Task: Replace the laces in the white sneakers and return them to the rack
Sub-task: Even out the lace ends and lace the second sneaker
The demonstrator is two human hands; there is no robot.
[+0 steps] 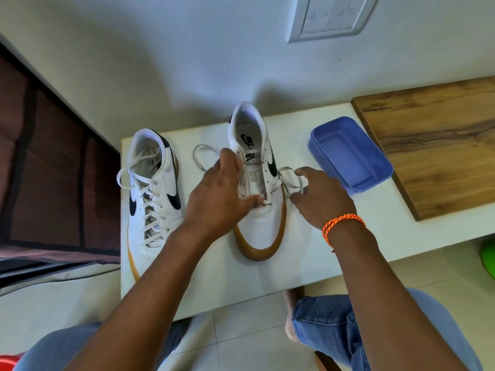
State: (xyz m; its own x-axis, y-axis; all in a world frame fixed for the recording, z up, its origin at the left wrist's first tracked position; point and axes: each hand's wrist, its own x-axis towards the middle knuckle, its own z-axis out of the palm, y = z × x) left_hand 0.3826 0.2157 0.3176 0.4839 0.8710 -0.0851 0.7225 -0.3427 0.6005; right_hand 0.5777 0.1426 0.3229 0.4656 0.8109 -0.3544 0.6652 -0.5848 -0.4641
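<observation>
On the white counter [214,277], left of the blue tub [351,153], one sneaker [152,194] is seen fully laced, while the middle sneaker [257,183], threaded only at its lowest eyelets, is steadied by the left hand [217,199] with spread fingers as its lace [290,180] is pinched by the right hand [320,199].

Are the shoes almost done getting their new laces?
Halfway. The left sneaker looks fully laced. On the right sneaker the lace runs only through the bottom holes; the left hand steadies it, the right hand handles the lace. No rack shows yet.
</observation>
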